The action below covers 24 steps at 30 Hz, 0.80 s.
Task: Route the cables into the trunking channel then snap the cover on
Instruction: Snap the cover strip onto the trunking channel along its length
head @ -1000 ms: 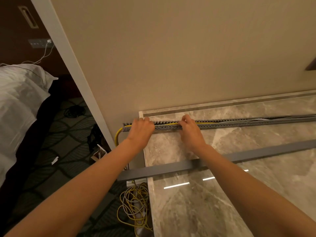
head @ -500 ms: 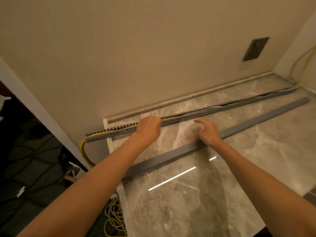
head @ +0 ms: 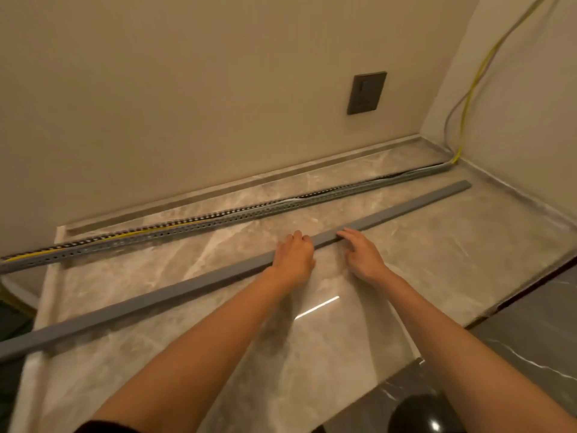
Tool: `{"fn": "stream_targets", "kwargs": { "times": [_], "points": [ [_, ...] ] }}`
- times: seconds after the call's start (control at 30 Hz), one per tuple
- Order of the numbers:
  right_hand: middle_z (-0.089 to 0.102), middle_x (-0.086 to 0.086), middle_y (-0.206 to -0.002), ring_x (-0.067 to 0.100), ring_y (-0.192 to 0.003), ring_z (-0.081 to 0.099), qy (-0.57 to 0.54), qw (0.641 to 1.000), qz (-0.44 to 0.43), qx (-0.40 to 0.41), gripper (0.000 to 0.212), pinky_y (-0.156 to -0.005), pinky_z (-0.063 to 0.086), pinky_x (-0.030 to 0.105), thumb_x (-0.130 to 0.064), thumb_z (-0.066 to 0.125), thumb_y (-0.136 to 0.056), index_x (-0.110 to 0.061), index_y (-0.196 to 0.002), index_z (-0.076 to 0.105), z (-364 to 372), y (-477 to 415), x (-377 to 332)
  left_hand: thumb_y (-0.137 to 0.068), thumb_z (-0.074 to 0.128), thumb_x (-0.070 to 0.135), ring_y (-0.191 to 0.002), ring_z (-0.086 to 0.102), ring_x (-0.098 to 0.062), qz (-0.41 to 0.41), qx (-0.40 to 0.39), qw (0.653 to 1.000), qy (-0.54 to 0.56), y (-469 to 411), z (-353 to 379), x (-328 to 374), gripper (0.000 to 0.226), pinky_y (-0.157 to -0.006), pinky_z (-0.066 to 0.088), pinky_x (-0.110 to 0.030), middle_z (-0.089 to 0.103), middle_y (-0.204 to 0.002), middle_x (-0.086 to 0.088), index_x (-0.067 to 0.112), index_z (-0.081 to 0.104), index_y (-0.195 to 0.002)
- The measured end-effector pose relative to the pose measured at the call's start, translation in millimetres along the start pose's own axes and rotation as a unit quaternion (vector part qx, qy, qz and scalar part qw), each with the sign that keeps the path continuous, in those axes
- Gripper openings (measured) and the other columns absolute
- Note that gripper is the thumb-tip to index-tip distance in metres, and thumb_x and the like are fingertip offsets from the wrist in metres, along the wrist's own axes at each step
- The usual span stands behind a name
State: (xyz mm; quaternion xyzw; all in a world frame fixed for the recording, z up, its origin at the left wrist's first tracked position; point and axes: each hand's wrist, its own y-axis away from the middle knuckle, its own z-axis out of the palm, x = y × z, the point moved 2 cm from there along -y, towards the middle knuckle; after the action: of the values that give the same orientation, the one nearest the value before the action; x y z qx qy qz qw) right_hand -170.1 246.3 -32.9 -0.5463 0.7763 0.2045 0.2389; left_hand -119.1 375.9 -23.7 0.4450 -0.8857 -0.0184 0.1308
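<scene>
A grey slotted trunking channel [head: 237, 215] lies along the marble counter [head: 406, 245] near the back wall. A yellow cable [head: 125, 234] lies inside its left part, and further right the cables in it look dark and white. The long grey cover [head: 156, 296] rests loose on the counter in front of the channel, parallel to it. My left hand [head: 293, 254] lies over the cover near its middle with fingers curled round its far edge. My right hand [head: 362, 253] is just to the right, its fairly straight fingertips touching the cover's near edge.
A dark socket plate [head: 367, 92] sits on the back wall. A yellow wall cable [head: 474, 79] and a grey one climb the right wall from the corner. The counter ends at the left; a darker marble surface [head: 530, 323] and a black round object [head: 421, 414] lie lower right.
Both hands have left the trunking channel and come forward onto the loose cover. My view has swung to the right along the counter.
</scene>
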Motion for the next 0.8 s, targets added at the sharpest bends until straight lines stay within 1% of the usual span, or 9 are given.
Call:
{"fn": "stream_targets", "kwargs": {
  "times": [0.13,0.2,0.3,0.4,0.5,0.57,0.63,0.73,0.8],
  "points": [
    [0.038,0.019,-0.146,0.028,-0.137,0.035,-0.001,1.0,-0.001,-0.022,0.046,-0.114,0.022,0.029,0.008,0.039,-0.089,0.001,-0.134,0.042,-35,-8,38,-0.094,0.046,0.015,-0.124,0.04,-0.032,-0.033,0.028,0.999,0.009,-27,13,46,0.04,-0.104,0.033,-0.04,0.042,-0.135,-0.016,0.003,0.038,-0.131],
    [0.04,0.018,-0.145,0.028,-0.136,0.035,-0.007,1.0,0.017,-0.004,0.046,-0.113,0.021,0.029,0.006,0.041,-0.088,-0.001,-0.133,0.043,-50,-10,54,-0.093,0.048,0.02,-0.124,0.041,-0.03,-0.048,0.037,0.997,0.039,-36,14,55,0.043,-0.106,0.032,-0.04,0.043,-0.135,-0.014,0.005,0.039,-0.132],
    [0.042,0.017,-0.143,0.028,-0.134,0.037,-0.017,0.999,0.034,0.021,0.043,-0.114,0.023,0.03,0.005,0.041,-0.088,0.0,-0.131,0.046,-66,-15,76,-0.092,0.051,0.023,-0.118,0.046,-0.03,-0.053,0.056,0.995,0.064,-50,11,66,0.041,-0.102,0.036,-0.039,0.048,-0.13,-0.014,0.006,0.043,-0.128],
    [0.042,0.016,-0.144,0.027,-0.135,0.036,-0.019,0.999,0.039,0.017,0.043,-0.114,0.024,0.03,0.005,0.041,-0.09,-0.001,-0.132,0.045,-71,-23,89,-0.091,0.053,0.023,-0.114,0.048,-0.029,-0.033,0.057,0.996,0.066,-65,9,77,0.036,-0.1,0.037,-0.038,0.051,-0.126,-0.014,0.007,0.046,-0.123],
    [0.032,0.013,-0.15,0.025,-0.142,0.023,-0.004,0.999,0.044,0.013,0.045,-0.117,0.017,0.032,-0.001,0.043,-0.092,-0.006,-0.136,0.041,-74,-36,94,-0.089,0.055,0.032,-0.115,0.045,-0.031,-0.015,0.04,0.998,0.051,-85,7,84,0.041,-0.098,0.037,-0.039,0.049,-0.125,-0.015,0.005,0.049,-0.119],
    [0.024,0.013,-0.154,0.025,-0.145,0.015,0.024,0.999,0.041,0.014,0.046,-0.118,0.012,0.031,-0.003,0.044,-0.093,-0.006,-0.138,0.037,-78,-48,99,-0.088,0.056,0.033,-0.117,0.042,-0.031,0.0,0.03,0.999,0.037,-103,5,90,0.041,-0.098,0.037,-0.04,0.047,-0.126,-0.015,0.004,0.052,-0.117],
    [0.021,0.013,-0.155,0.025,-0.146,0.011,0.054,0.998,0.041,0.019,0.048,-0.118,0.009,0.03,-0.004,0.043,-0.093,-0.005,-0.14,0.033,-87,-60,107,-0.09,0.055,0.027,-0.117,0.042,-0.031,0.029,0.022,0.999,0.024,-119,4,100,0.036,-0.099,0.037,-0.039,0.048,-0.126,-0.016,0.002,0.055,-0.116],
    [0.018,0.011,-0.156,0.023,-0.146,0.008,0.084,0.995,0.054,0.014,0.053,-0.118,0.008,0.029,-0.002,0.042,-0.092,-0.007,-0.142,0.027,-101,-78,120,-0.091,0.051,0.016,-0.111,0.049,-0.033,0.073,0.005,0.997,0.009,-135,-2,112,0.028,-0.095,0.04,-0.039,0.053,-0.121,-0.019,-0.003,0.057,-0.111],
    [0.016,0.008,-0.157,0.023,-0.146,0.007,0.1,0.993,0.056,-0.007,0.061,-0.119,0.01,0.034,-0.004,0.046,-0.089,-0.011,-0.144,0.022,-107,-92,125,-0.088,0.055,0.018,-0.106,0.055,-0.034,0.081,-0.009,0.996,0.021,-145,-9,108,0.029,-0.088,0.045,-0.039,0.057,-0.116,-0.02,-0.003,0.058,-0.107]
  ]
}}
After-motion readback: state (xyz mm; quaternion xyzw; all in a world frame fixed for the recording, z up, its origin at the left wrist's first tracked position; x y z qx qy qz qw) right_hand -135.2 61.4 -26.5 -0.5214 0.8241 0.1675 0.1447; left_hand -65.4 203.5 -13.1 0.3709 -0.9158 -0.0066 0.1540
